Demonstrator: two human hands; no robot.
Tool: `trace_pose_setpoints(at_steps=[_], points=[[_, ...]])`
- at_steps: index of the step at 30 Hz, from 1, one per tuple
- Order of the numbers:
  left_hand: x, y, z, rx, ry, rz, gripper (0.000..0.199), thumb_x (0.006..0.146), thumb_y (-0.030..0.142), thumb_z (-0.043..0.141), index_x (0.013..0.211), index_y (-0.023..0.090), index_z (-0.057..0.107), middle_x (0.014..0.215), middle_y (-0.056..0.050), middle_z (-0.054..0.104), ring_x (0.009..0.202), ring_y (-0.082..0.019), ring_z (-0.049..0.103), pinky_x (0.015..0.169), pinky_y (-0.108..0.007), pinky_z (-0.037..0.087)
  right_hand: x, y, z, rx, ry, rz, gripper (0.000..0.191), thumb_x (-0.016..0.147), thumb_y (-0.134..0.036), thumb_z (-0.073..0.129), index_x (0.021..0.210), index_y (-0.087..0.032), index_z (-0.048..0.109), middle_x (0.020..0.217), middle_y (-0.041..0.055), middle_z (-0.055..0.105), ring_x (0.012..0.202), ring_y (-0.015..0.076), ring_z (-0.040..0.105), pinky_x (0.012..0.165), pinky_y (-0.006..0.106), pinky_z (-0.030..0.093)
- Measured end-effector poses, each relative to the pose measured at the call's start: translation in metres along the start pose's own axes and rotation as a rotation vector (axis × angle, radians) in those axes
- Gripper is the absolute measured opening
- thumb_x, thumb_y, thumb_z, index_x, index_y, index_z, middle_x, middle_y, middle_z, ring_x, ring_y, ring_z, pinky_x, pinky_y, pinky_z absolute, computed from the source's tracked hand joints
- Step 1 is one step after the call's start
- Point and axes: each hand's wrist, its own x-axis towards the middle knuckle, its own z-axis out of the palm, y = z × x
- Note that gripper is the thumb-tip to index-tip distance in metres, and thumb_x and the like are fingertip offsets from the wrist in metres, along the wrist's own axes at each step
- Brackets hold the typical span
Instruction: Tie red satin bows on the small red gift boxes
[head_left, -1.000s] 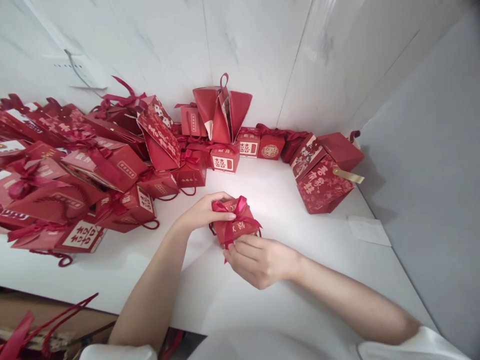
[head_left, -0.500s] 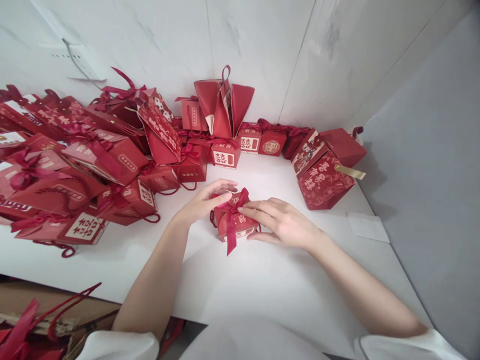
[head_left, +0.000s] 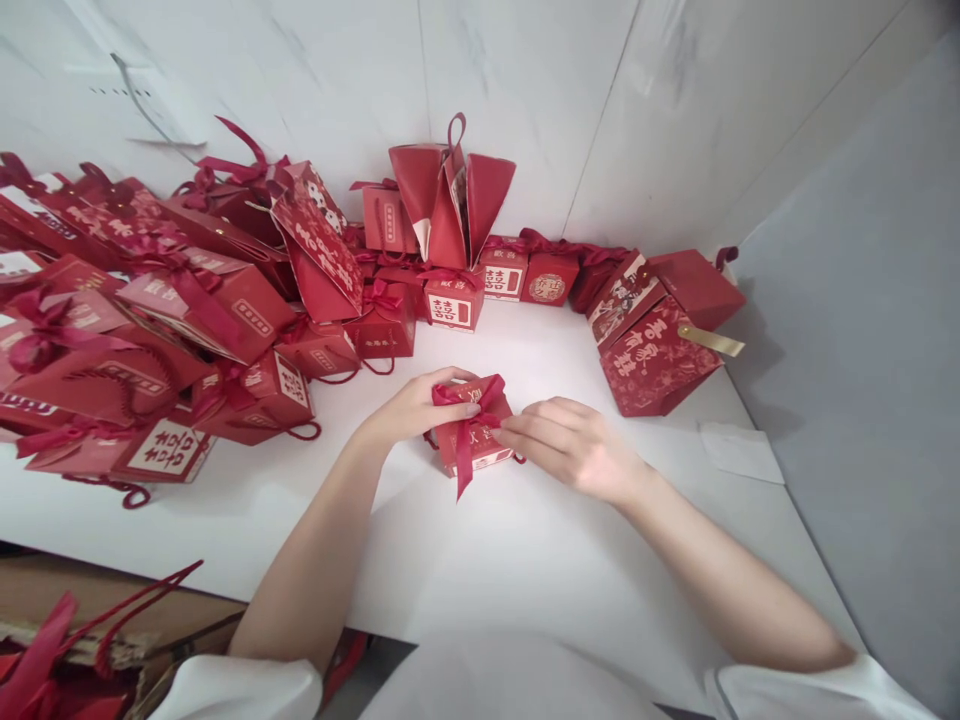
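Observation:
A small red gift box [head_left: 448, 440] with pale lettering and dark red cord handles sits on the white table in front of me. A crimson ribbon [head_left: 465, 465] is tied in a bow across its top, one tail hanging down the near side. My left hand [head_left: 409, 412] grips the box from the left, its thumb pressed on top by the knot and its fingers behind. At the right side of the bow, my right hand [head_left: 581, 450] has its fingertips pinched together on the ribbon. The exact bit of ribbon between them is partly hidden.
Several red gift boxes [head_left: 244, 400] are piled on the left. More line the wall, with a flared red box [head_left: 457, 205] on top. Two larger boxes [head_left: 656, 355] stand right, near a white paper [head_left: 741, 452]. A cardboard carton [head_left: 112, 600] sits below the table's front edge.
My left thumb has moved onto the knot. My right hand's spread fingers have drawn together into a pinch and shifted slightly right. The box stays in place; the camera view has shifted slightly.

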Motion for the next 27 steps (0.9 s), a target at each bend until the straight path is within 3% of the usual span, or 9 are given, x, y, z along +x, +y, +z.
trace_pose_setpoints(at_steps=[5, 8, 12, 15, 17, 20, 22, 24, 27], points=[[0.000, 0.001, 0.001, 0.003, -0.010, -0.052, 0.048, 0.081, 0.049, 0.072, 0.117, 0.018, 0.066, 0.111, -0.008, 0.071, 0.101, -0.025, 0.066, 0.087, -0.034, 0.052, 0.001, -0.017, 0.000, 0.005, -0.086, -0.112, 0.016, 0.096, -0.005, 0.056, 0.090, -0.013, 0.068, 0.081, 0.0052, 0.071, 0.078, 0.0166, 0.066, 0.063, 0.030, 0.050], [0.000, 0.003, 0.002, 0.014, 0.003, -0.068, 0.048, 0.081, 0.049, 0.073, 0.117, 0.018, 0.066, 0.109, -0.008, 0.071, 0.100, -0.025, 0.066, 0.086, -0.035, 0.052, 0.001, -0.021, -0.002, 0.154, -0.166, -0.059, 0.017, 0.098, -0.008, 0.053, 0.097, -0.014, 0.068, 0.078, 0.0035, 0.069, 0.074, 0.0164, 0.065, 0.061, 0.031, 0.049], [-0.005, 0.009, -0.005, 0.023, -0.012, 0.010, 0.050, 0.082, 0.046, 0.072, 0.124, 0.020, 0.064, 0.125, -0.009, 0.067, 0.115, -0.027, 0.062, 0.098, -0.038, 0.049, 0.006, -0.005, -0.016, 0.585, -0.052, 0.184, 0.020, 0.097, -0.021, 0.060, 0.116, -0.021, 0.066, 0.093, 0.0042, 0.074, 0.083, 0.0162, 0.068, 0.073, 0.031, 0.056], [-0.013, 0.014, -0.019, 0.105, 0.050, 0.072, 0.047, 0.083, 0.044, 0.071, 0.125, 0.024, 0.064, 0.135, -0.008, 0.061, 0.127, -0.028, 0.055, 0.108, -0.040, 0.043, 0.012, 0.023, -0.021, 0.692, 0.078, 0.495, 0.021, 0.095, -0.028, 0.063, 0.116, -0.023, 0.067, 0.104, 0.0059, 0.073, 0.094, 0.0183, 0.069, 0.083, 0.034, 0.057], [-0.020, 0.016, -0.029, 0.172, 0.106, 0.053, 0.044, 0.082, 0.045, 0.071, 0.120, 0.024, 0.066, 0.131, -0.008, 0.062, 0.119, -0.026, 0.058, 0.102, -0.039, 0.045, 0.014, 0.043, -0.014, 0.728, 0.052, 0.637, 0.032, 0.095, -0.033, 0.062, 0.126, -0.024, 0.062, 0.114, 0.0076, 0.070, 0.102, 0.0200, 0.067, 0.085, 0.036, 0.057], [-0.029, 0.020, -0.039, 0.283, 0.138, -0.010, 0.041, 0.079, 0.048, 0.073, 0.111, 0.023, 0.071, 0.115, -0.006, 0.068, 0.090, -0.019, 0.061, 0.081, -0.032, 0.049, 0.012, 0.065, 0.009, 0.775, -0.054, 0.699, 0.041, 0.091, -0.036, 0.065, 0.130, -0.023, 0.058, 0.111, 0.0075, 0.069, 0.093, 0.0188, 0.066, 0.078, 0.034, 0.057], [-0.031, 0.021, -0.042, 0.294, 0.131, -0.032, 0.039, 0.077, 0.050, 0.074, 0.104, 0.021, 0.073, 0.101, -0.005, 0.070, 0.077, -0.015, 0.058, 0.071, -0.028, 0.047, 0.009, 0.071, 0.024, 0.848, -0.105, 0.726, 0.042, 0.090, -0.039, 0.067, 0.128, -0.022, 0.060, 0.116, 0.0083, 0.067, 0.098, 0.0192, 0.064, 0.082, 0.035, 0.056], [-0.032, 0.021, -0.042, 0.252, 0.115, -0.041, 0.040, 0.077, 0.050, 0.074, 0.102, 0.019, 0.074, 0.092, -0.005, 0.071, 0.075, -0.016, 0.058, 0.068, -0.028, 0.046, 0.006, 0.072, 0.036, 0.989, -0.160, 0.737, 0.040, 0.089, -0.042, 0.068, 0.124, -0.022, 0.063, 0.124, 0.0092, 0.065, 0.106, 0.0205, 0.063, 0.090, 0.037, 0.054], [-0.030, 0.019, -0.039, 0.212, 0.096, -0.064, 0.038, 0.078, 0.049, 0.074, 0.101, 0.019, 0.075, 0.096, -0.007, 0.071, 0.082, -0.019, 0.062, 0.072, -0.029, 0.047, 0.004, 0.070, 0.044, 1.192, -0.221, 0.727, 0.035, 0.089, -0.043, 0.069, 0.114, -0.020, 0.067, 0.124, 0.0098, 0.065, 0.110, 0.0216, 0.064, 0.095, 0.039, 0.052]])
